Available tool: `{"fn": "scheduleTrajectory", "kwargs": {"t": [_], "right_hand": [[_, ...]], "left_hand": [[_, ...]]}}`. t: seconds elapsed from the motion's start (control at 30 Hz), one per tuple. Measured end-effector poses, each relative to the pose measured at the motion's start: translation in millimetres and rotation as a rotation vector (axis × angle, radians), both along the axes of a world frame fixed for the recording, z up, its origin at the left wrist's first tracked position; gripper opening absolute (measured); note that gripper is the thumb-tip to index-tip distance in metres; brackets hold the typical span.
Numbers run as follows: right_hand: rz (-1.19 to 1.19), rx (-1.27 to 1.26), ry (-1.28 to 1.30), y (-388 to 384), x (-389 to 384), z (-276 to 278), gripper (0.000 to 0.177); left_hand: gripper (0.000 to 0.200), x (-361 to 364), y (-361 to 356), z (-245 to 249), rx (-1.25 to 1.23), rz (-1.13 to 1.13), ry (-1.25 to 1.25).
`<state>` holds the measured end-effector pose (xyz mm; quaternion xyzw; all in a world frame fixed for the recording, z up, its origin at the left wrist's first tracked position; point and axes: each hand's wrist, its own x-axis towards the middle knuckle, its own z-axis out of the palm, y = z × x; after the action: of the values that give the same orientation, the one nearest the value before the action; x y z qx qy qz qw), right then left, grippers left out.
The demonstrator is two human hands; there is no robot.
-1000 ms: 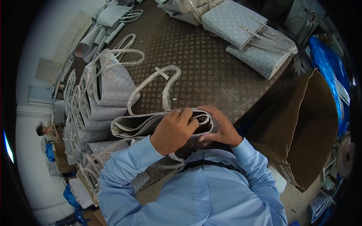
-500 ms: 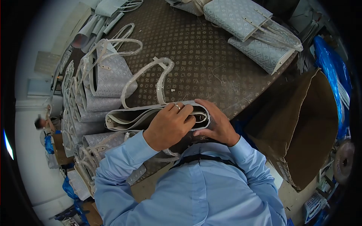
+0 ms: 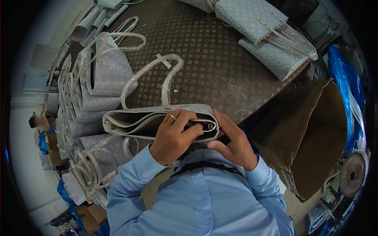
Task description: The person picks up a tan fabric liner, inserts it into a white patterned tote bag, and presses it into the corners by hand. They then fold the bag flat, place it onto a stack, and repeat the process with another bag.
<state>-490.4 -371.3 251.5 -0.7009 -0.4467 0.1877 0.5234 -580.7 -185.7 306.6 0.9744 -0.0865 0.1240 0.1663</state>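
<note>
Head view: fingers of the left hand (image 3: 176, 137) bend into the mouth of the silvery bag (image 3: 147, 124) (whether they pinch anything is hidden), fingers of the right hand (image 3: 236, 143) clasp the bag's right end, its pale handle (image 3: 165, 94) loops beyond, more bags (image 3: 110, 74) crowd to its left, and the patterned table (image 3: 201, 74) stretches ahead of it.

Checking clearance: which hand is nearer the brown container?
Right. The right hand is at the end of the bag nearest the container; the left hand is farther, at the bag's opening.
</note>
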Motion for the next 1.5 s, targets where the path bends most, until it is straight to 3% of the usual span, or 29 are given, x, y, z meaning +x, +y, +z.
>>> {"fn": "scheduleTrajectory", "kwargs": {"t": [0.07,0.17,0.3,0.37,0.47,0.7,0.97,1.2,1.33,1.4,1.5], "right_hand": [[-0.046,0.037,0.213,-3.0,1.1,4.4,0.068],[-0.094,0.009,0.186,-0.8,0.6,6.2,0.057],[-0.128,-0.006,0.44,-2.0,-6.2,5.9,0.056],[-0.198,-0.047,0.101,-1.8,-9.7,3.3,0.058],[-0.178,-0.283,0.115,-2.0,-12.5,22.5,0.058],[-0.187,-0.134,0.105,5.7,-14.6,26.5,0.055],[-0.153,-0.388,0.035,15.8,-9.1,42.8,0.037],[-0.069,-0.341,0.096,18.1,1.4,43.5,0.042],[-0.035,-0.338,-0.07,21.0,1.6,41.7,0.05],[-0.028,-0.341,-0.11,22.8,1.6,43.3,0.053],[-0.003,-0.396,-0.122,23.8,2.7,46.0,0.061]], "left_hand": [[0.014,-1.6,-2.4,-1.9,-0.009,0.008,-0.009],[0.014,-2.6,-2.3,-2.8,-0.024,-0.003,-0.02],[0.016,-3.4,0.0,-5.6,-0.039,-0.068,-0.032],[0.017,-2.9,1.0,-7.8,-0.048,-0.07,-0.028],[0.017,-1.8,2.1,-8.6,-0.058,-0.088,-0.031],[0.013,1.3,2.5,-11.1,-0.091,-0.135,-0.05],[0.011,-1.3,-0.7,-11.0,-0.127,-0.143,-0.033],[0.011,-5.7,-5.6,-16.3,-0.201,-0.076,-0.073],[0.011,-15.5,-13.6,-16.3,-0.199,-0.018,-0.108],[0.013,-18.9,-16.6,-9.5,0.011,0.034,-0.139],[0.021,-26.2,-21.2,-16.3,-0.02,0.086,-0.12]]}}
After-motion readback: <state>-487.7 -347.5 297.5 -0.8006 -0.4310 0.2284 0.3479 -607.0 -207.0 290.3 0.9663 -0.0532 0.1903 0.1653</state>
